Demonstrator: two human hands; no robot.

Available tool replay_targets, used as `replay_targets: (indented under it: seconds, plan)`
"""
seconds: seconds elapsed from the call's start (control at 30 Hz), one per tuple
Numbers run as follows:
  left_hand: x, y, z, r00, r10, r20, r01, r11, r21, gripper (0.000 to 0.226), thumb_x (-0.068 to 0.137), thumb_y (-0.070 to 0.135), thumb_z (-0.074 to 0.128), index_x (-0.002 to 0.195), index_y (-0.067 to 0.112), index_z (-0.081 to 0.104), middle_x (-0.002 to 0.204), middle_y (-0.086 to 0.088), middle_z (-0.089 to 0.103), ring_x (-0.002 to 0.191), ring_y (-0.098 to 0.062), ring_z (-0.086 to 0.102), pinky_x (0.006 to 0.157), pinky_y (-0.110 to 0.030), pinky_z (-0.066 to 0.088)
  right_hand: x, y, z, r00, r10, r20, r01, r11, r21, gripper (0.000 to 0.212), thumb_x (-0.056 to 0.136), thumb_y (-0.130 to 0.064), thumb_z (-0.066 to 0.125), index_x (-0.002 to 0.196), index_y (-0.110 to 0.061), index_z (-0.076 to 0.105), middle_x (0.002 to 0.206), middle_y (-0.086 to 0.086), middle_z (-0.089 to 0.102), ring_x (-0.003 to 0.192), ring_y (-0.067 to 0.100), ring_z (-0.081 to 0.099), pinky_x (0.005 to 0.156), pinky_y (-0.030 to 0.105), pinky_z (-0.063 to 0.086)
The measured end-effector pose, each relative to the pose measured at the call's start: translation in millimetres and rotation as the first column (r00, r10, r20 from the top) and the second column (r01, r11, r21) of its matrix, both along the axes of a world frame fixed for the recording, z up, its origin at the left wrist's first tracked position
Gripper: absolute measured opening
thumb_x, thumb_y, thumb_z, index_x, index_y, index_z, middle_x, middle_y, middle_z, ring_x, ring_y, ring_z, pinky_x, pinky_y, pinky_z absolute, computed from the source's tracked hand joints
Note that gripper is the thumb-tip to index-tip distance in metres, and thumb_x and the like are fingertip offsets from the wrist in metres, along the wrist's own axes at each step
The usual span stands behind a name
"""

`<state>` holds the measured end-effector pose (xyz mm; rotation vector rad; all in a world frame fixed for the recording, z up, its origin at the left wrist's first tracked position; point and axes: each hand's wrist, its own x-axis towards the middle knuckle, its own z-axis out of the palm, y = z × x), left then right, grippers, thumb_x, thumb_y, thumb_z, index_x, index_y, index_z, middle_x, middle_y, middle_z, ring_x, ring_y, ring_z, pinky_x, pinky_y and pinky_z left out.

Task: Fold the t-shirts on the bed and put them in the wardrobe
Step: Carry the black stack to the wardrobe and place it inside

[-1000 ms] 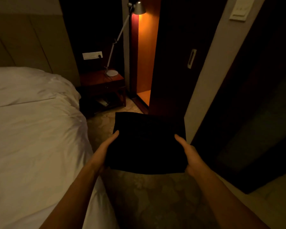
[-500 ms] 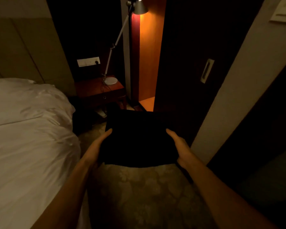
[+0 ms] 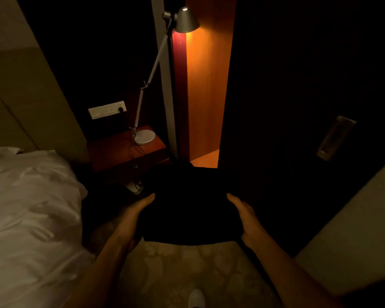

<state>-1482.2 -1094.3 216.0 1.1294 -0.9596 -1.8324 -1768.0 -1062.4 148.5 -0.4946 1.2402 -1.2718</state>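
Bed [image 3: 27, 218] at far left, white, cut off by left and bottom edges. Nightstand [image 3: 125, 156] just beyond bed corner, lamp [image 3: 187, 21] base on top, cables trailing down its front, floor under it lost in shadow. Socket plate [image 3: 107, 110] on dark wall behind. Left hand [image 3: 136, 214] grasping left edge of folded t-shirt [image 3: 187, 210], thumb on top, fingers hidden beneath cloth. T-shirt black, held flat over carpet [image 3: 176, 267], far edge merging with darkness, hard to trace. Right hand [image 3: 247, 218] grasping right edge, thumb on top, fingers likewise hidden. Wardrobe [image 3: 207, 96] straight ahead beyond t-shirt: narrow lit orange gap only, rest covered by dark door [image 3: 298, 107] with recessed handle [image 3: 333, 138], barely visible. Pale wall [image 3: 353, 241] at lower right, cut off. Shoe tip [image 3: 196, 298] at bottom edge. Compared with half a second earlier: closer to wardrobe, gap and lamp larger and higher, less bed showing, switch panel gone from top right, same two-handed hold.
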Motion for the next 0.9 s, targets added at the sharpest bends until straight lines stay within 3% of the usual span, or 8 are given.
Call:
replay_targets:
  seconds: [0.1,0.23,0.37,0.43,0.6,0.73,0.83,0.9]
  plan:
    - [-8,-86,-10,1.0,-0.012,0.004,0.012,0.999,0.052,0.04,0.097,0.034,0.054,0.127,0.011,0.066,0.128,-0.019,0.064,0.116,-0.035,0.063,0.103,-0.045,0.047,-8,-77,-9,0.999,-0.038,-0.017,0.039,0.996,0.077,0.079,0.063,-0.057,0.086,0.129,-0.019,0.062,0.12,0.012,0.069,0.106,0.031,0.069,0.096,0.05,0.052]
    - [-15,-190,-13,0.997,-0.07,0.02,0.068,0.995,0.073,0.04,0.098,0.034,0.052,0.126,0.009,0.066,0.124,-0.019,0.066,0.112,-0.034,0.064,0.09,-0.04,0.053,-17,-171,-13,0.993,-0.107,-0.052,0.112,0.988,0.104,0.096,0.049,-0.065,0.089,0.131,-0.025,0.058,0.123,0.009,0.066,0.103,0.028,0.07,0.089,0.049,0.057]
    - [-14,-293,-25,0.995,-0.094,0.046,0.092,0.995,0.045,0.059,0.085,0.046,0.07,0.133,0.013,0.06,0.132,-0.016,0.062,0.121,-0.034,0.06,0.108,-0.051,0.042,-21,-249,-21,0.987,-0.159,0.01,0.157,0.981,0.11,0.09,0.059,-0.057,0.089,0.136,-0.026,0.056,0.128,0.009,0.064,0.108,0.029,0.068,0.093,0.053,0.054]
    - [-13,-345,-37,0.99,-0.096,0.107,0.096,0.995,0.004,0.078,0.07,0.053,0.08,0.136,0.02,0.056,0.132,-0.011,0.063,0.117,-0.028,0.064,0.103,-0.049,0.047,-16,-278,-20,0.983,-0.179,0.033,0.175,0.978,0.112,0.083,0.065,-0.053,0.088,0.137,-0.029,0.054,0.128,0.007,0.065,0.108,0.028,0.068,0.093,0.051,0.054]
    - [-33,-490,-84,0.975,-0.115,0.192,0.124,0.992,-0.034,0.044,0.086,0.03,0.069,0.128,0.021,0.057,0.115,-0.003,0.066,0.101,-0.017,0.065,0.08,-0.028,0.049,-1,-377,-57,0.951,-0.307,0.02,0.303,0.946,0.119,0.05,0.085,-0.028,0.073,0.132,-0.017,0.059,0.118,0.008,0.07,0.106,0.027,0.069,0.099,0.05,0.051]
    - [-50,-604,-137,0.94,-0.253,0.231,0.272,0.961,-0.053,0.095,0.057,0.06,0.083,0.137,0.017,0.053,0.127,-0.005,0.063,0.113,-0.021,0.063,0.084,-0.029,0.05,11,-464,-98,0.858,-0.512,-0.041,0.511,0.843,0.168,0.032,0.079,-0.029,0.077,0.106,-0.017,0.067,0.104,0.012,0.074,0.098,0.031,0.071,0.094,0.05,0.054]
    - [-72,-671,-177,0.935,-0.291,0.205,0.295,0.956,0.013,0.043,0.094,0.026,0.062,0.134,0.014,0.051,0.118,0.0,0.061,0.087,0.0,0.068,0.069,-0.018,0.052,5,-524,-129,0.82,-0.569,-0.065,0.571,0.802,0.175,0.052,0.073,-0.036,0.079,0.117,-0.011,0.066,0.107,0.012,0.074,0.097,0.03,0.071,0.091,0.048,0.055]
    - [-87,-710,-201,0.907,-0.384,0.175,0.373,0.923,0.096,0.041,0.094,0.029,0.061,0.133,0.018,0.053,0.123,-0.001,0.061,0.097,-0.008,0.067,0.076,-0.028,0.055,-2,-558,-156,0.789,-0.607,-0.098,0.614,0.768,0.182,0.057,0.078,-0.037,0.077,0.126,-0.011,0.061,0.115,0.01,0.071,0.101,0.027,0.069,0.091,0.043,0.055]
